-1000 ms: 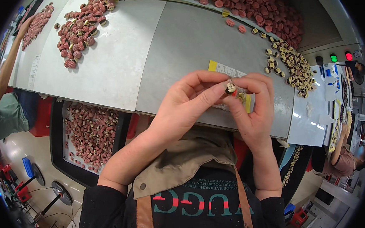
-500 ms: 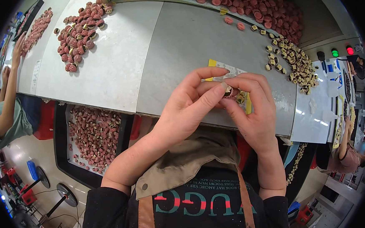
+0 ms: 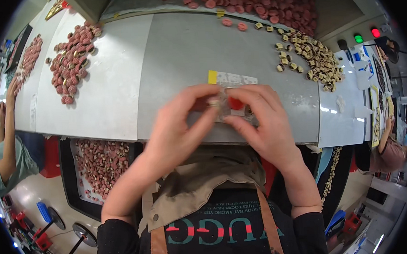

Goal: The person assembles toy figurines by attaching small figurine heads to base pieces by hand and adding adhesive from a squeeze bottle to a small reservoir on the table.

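Observation:
Pinched in my left hand (image 3: 177,121), between thumb and fingers, is a small blurred cream-and-dark piece (image 3: 214,101). My right hand (image 3: 266,125) is beside it, thumb and forefinger apart. In that gap a small red thing (image 3: 235,102) shows; whether it lies on the table or touches the fingers I cannot tell. Under both hands lies a flat white card with a yellow end (image 3: 213,77), partly covered by my fingers. Small cream-and-dark square pieces (image 3: 318,57) are heaped to the right. Pink ridged round pieces (image 3: 270,2) form a pile at the back.
Pink-and-dark assembled pieces (image 3: 71,63) are heaped on the left of the metal table (image 3: 180,49). A black tray (image 3: 69,177) of similar pieces sits below the front edge. Co-workers' arms show at far left (image 3: 9,129) and far right (image 3: 387,136). Low stools (image 3: 84,234) stand on the floor.
My hands have drawn apart, the left one moving left with a small piece. The red thing has come into sight between them. The whole view has shifted a little.

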Available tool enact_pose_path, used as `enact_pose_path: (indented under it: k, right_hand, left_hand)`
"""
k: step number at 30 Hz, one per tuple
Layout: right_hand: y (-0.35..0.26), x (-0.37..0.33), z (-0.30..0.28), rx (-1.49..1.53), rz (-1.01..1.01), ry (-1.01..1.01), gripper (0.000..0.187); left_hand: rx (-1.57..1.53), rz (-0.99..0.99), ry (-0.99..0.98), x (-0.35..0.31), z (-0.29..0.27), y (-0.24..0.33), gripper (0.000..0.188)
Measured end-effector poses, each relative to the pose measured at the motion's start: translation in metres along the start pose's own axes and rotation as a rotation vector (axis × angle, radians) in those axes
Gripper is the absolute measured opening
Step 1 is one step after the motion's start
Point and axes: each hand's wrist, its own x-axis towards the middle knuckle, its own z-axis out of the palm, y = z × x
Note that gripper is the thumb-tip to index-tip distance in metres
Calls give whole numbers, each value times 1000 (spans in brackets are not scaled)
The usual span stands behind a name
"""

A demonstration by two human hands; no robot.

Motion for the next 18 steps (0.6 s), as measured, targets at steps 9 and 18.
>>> enact_pose_path:
  k: [9,18]
  right_hand:
    - [83,-2,-53,-139,282,198,21]
    - [85,-12,-47,-263,227,67,16]
  left_hand:
    - [1635,408,348,32,-149,-10,20]
    - [881,541,13,140,-12,-25,24]
